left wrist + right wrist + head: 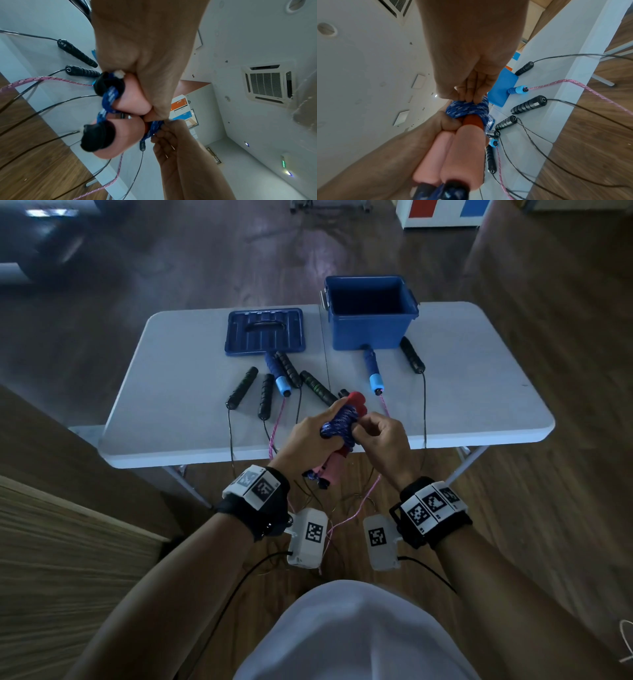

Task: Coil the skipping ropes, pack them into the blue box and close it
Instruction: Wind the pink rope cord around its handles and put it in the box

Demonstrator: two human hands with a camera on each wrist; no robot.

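My left hand (pixel 308 436) grips two pink foam handles (pixel 453 155) held side by side, with a blue speckled rope (pixel 337 426) wound around them. My right hand (pixel 380 433) pinches the rope coil (pixel 467 109) at its top. Both hands hover over the near edge of the white table (pixel 178 378). The open blue box (pixel 370 313) stands at the back right, its inside dark. Its lid (pixel 265 332) lies flat to the left. Blue-handled (pixel 373 369) and black-handled (pixel 241 388) skipping ropes lie on the table, cords hanging over the front edge.
A pink cord (pixel 573 83) and several thin black cords (pixel 590 108) drape off the table edge toward a wooden floor (pixel 565 508). A wooden surface (pixel 51 542) is at my left. A white cabinet with red and blue panels (pixel 442 212) stands far back.
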